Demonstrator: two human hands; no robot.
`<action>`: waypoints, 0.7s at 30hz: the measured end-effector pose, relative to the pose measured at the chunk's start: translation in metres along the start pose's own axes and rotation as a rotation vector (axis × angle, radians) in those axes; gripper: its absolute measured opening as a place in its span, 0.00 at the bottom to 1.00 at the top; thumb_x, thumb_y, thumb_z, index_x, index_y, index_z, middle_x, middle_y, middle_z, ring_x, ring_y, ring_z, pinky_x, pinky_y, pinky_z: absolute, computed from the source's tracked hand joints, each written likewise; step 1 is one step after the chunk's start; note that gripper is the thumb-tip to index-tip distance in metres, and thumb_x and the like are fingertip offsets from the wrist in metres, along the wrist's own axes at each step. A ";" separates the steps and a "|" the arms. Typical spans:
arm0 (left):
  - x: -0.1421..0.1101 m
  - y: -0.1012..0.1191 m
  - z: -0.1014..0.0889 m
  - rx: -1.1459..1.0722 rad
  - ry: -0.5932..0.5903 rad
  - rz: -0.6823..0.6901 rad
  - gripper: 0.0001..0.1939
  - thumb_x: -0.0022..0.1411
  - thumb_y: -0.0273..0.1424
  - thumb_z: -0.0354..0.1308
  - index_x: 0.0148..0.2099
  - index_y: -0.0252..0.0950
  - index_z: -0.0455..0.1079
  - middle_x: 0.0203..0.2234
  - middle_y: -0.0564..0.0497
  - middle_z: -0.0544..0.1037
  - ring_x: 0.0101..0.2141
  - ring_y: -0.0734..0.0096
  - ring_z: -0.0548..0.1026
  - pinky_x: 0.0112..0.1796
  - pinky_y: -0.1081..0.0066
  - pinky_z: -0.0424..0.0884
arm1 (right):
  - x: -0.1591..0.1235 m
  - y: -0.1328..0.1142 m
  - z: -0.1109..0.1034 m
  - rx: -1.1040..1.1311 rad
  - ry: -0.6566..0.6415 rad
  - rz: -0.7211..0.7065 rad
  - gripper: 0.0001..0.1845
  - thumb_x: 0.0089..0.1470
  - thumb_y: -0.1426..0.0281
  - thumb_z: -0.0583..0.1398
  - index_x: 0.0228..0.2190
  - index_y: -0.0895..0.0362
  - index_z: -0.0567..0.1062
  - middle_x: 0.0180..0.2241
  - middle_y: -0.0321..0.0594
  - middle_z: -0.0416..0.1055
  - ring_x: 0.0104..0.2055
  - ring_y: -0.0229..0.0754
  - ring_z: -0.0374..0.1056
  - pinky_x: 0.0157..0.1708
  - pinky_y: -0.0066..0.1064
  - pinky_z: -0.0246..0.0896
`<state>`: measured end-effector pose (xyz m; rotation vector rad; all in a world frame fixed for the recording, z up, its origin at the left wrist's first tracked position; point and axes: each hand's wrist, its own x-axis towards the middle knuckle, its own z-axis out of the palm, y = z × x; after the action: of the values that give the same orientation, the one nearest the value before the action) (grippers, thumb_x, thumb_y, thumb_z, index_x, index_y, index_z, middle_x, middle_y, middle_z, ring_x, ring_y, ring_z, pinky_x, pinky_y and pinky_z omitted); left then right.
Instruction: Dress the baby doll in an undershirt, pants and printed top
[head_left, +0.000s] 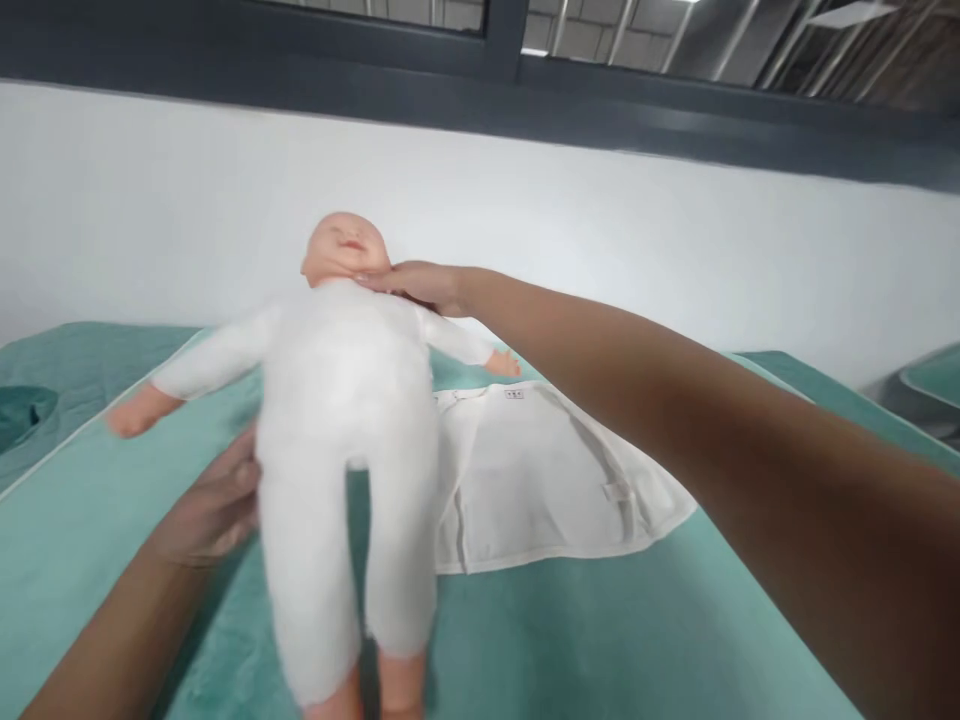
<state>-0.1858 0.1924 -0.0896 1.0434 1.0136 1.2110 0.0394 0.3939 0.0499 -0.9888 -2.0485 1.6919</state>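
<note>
A baby doll [345,400] with a white cloth body and a bare plastic head, hands and lower legs is held up over the green cover. My right hand [424,285] grips it at the neck and shoulder, with some fingers hidden behind. Against the doll's hip on the other side, my left hand [217,500] is curled, its fingertips out of sight under the body. Spread flat to the right of the doll lies a white baby shirt [540,480] with a small label at its neckline, partly covered by the doll and my right forearm.
The green cover [637,630] has pale edging and spans the surface. A darker green quilted cloth [97,350] lies at the left. Behind stands a white wall [600,220] below a dark window frame [375,70]. Another green-topped surface [934,375] shows at the far right.
</note>
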 end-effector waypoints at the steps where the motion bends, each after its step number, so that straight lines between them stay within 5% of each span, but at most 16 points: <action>1: 0.000 -0.003 0.018 -0.018 -0.001 -0.026 0.33 0.50 0.46 0.65 0.59 0.66 0.64 0.49 0.65 0.78 0.53 0.56 0.75 0.41 0.63 0.79 | -0.014 0.010 -0.008 -0.009 -0.009 0.001 0.32 0.51 0.51 0.65 0.49 0.61 0.73 0.46 0.43 0.75 0.47 0.43 0.72 0.53 0.35 0.68; 7: 0.014 -0.024 0.139 -0.227 -0.156 -0.115 0.40 0.50 0.36 0.69 0.64 0.48 0.62 0.55 0.49 0.74 0.56 0.53 0.71 0.53 0.62 0.73 | -0.099 0.070 -0.050 -0.156 0.298 0.061 0.35 0.50 0.48 0.65 0.52 0.59 0.72 0.53 0.48 0.71 0.53 0.50 0.69 0.54 0.38 0.67; 12: 0.026 -0.049 0.215 -0.346 -0.288 -0.183 0.37 0.57 0.32 0.65 0.66 0.47 0.56 0.58 0.46 0.71 0.55 0.55 0.72 0.55 0.58 0.71 | -0.149 0.107 -0.069 -0.289 0.421 0.079 0.34 0.53 0.51 0.63 0.55 0.58 0.71 0.56 0.50 0.68 0.56 0.51 0.67 0.57 0.39 0.63; 16: 0.033 -0.064 0.237 -0.316 -0.298 -0.238 0.34 0.58 0.33 0.65 0.64 0.49 0.59 0.60 0.47 0.68 0.56 0.59 0.71 0.53 0.61 0.72 | -0.164 0.137 -0.082 -0.367 0.497 0.185 0.39 0.53 0.48 0.61 0.59 0.58 0.65 0.59 0.52 0.64 0.57 0.53 0.65 0.57 0.41 0.62; 21: 0.040 -0.069 0.232 -0.220 -0.280 -0.251 0.29 0.59 0.38 0.64 0.61 0.47 0.64 0.54 0.46 0.73 0.50 0.62 0.74 0.47 0.66 0.74 | -0.163 0.156 -0.094 -0.543 0.490 0.311 0.45 0.57 0.45 0.54 0.65 0.58 0.52 0.60 0.53 0.62 0.56 0.55 0.65 0.54 0.40 0.61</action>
<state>0.0577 0.2119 -0.1071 0.8564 0.7486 0.9184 0.2639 0.3640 -0.0429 -1.7626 -2.1085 0.8592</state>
